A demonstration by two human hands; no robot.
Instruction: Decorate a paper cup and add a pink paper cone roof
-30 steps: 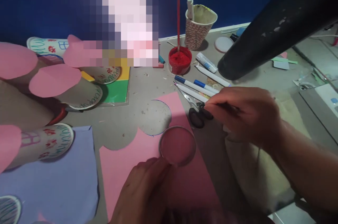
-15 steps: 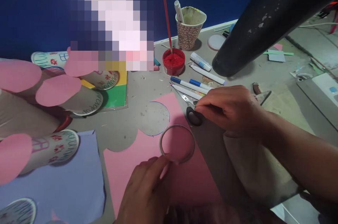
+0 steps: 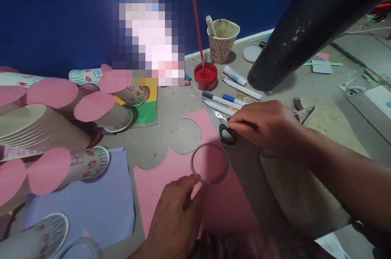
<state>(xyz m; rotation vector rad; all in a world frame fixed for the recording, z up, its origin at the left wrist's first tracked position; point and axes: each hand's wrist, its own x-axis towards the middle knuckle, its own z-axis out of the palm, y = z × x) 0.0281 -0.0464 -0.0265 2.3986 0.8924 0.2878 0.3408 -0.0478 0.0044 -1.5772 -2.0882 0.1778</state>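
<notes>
A pink paper sheet [image 3: 165, 177] with rounded cut-outs along its upper left side lies on the grey table. On it rests a thin ring [image 3: 227, 161], and the fingertips of my left hand [image 3: 180, 210] pinch its lower edge. My right hand [image 3: 265, 124] is closed, its fingers curled above the black handles of the scissors [image 3: 227, 133]; whatever is between those fingers is hidden. Several markers [image 3: 218, 99] lie just behind the scissors.
At the left, decorated paper cups [image 3: 94, 161] with pink ovals lie by a lavender sheet [image 3: 100, 206]. Behind stand a red paint pot [image 3: 205, 82] with a brush and a patterned cup [image 3: 221, 47]. A black post [image 3: 293, 35] rises right of them. Cloth [image 3: 284, 194] lies under my right forearm.
The view has shifted left, showing more of the cups. My left hand still touches the ring, and my right hand stays by the scissors.
</notes>
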